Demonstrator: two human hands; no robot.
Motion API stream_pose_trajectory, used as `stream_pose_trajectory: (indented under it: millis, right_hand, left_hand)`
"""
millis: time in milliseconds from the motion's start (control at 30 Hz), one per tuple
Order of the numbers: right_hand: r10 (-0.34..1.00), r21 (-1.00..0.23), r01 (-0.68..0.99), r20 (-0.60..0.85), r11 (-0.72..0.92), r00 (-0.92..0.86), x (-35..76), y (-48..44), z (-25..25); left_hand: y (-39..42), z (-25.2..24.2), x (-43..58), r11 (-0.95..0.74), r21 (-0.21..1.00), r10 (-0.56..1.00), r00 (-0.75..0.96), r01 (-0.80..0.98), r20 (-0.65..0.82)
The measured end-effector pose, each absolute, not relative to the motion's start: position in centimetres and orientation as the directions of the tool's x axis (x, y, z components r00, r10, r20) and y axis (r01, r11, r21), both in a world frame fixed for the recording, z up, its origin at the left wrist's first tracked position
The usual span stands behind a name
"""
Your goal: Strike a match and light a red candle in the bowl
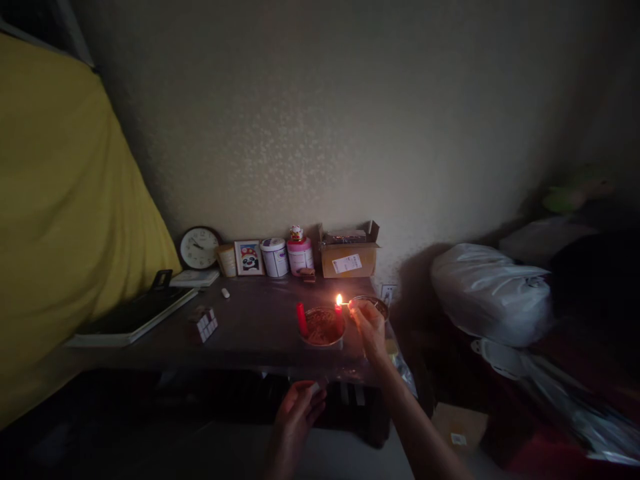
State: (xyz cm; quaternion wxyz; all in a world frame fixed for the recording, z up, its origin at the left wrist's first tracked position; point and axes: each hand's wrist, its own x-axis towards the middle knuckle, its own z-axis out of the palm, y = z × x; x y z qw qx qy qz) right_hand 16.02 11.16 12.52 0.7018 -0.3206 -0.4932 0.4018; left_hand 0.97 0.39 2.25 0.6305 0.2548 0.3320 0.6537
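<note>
My right hand [369, 325] pinches a lit match [345, 304], its flame at the top of the right red candle [339, 323]. Whether the wick itself burns I cannot tell. Another red candle [301, 320] stands unlit at the left side of the same round bowl [323, 344], which holds a dark, grainy fill. Below the table's front edge, my left hand [296, 408] is closed around a small matchbox [314, 388], dim and partly hidden by the fingers. A second bowl [383, 307] sits behind my right hand, partly covered by it.
Along the wall, the dark table [260, 320] bears a round clock [199, 248], a framed panda picture [249, 259], two tins [275, 259] and an open cardboard box [349, 260]. A cube puzzle [204, 325] lies left. White bags [487, 290] are heaped right; a yellow curtain [65, 200] hangs left.
</note>
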Motion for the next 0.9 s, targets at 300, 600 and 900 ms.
stream_pose_trajectory:
  millis: [300, 600, 900]
  right_hand:
    - [0.903, -0.839, -0.336, 0.398, 0.429, 0.159, 17.7, 10.4, 14.3]
    - [0.927, -0.889, -0.263, 0.36, 0.374, 0.099, 24.4, 9.4, 14.5]
    - [0.909, -0.918, -0.097, 0.357, 0.384, 0.216, 28.6, 10.0, 12.0]
  left_hand:
    - [0.6, 1.7, 0.9, 0.016, 0.744, 0.993, -0.074, -0.668, -0.088]
    - [0.2, 2.8, 1.2, 0.025, 0.734, 0.992, -0.076, -0.679, -0.105]
    - [0.1, 2.4, 1.2, 0.058, 0.747, 0.99, -0.057, -0.662, -0.127]
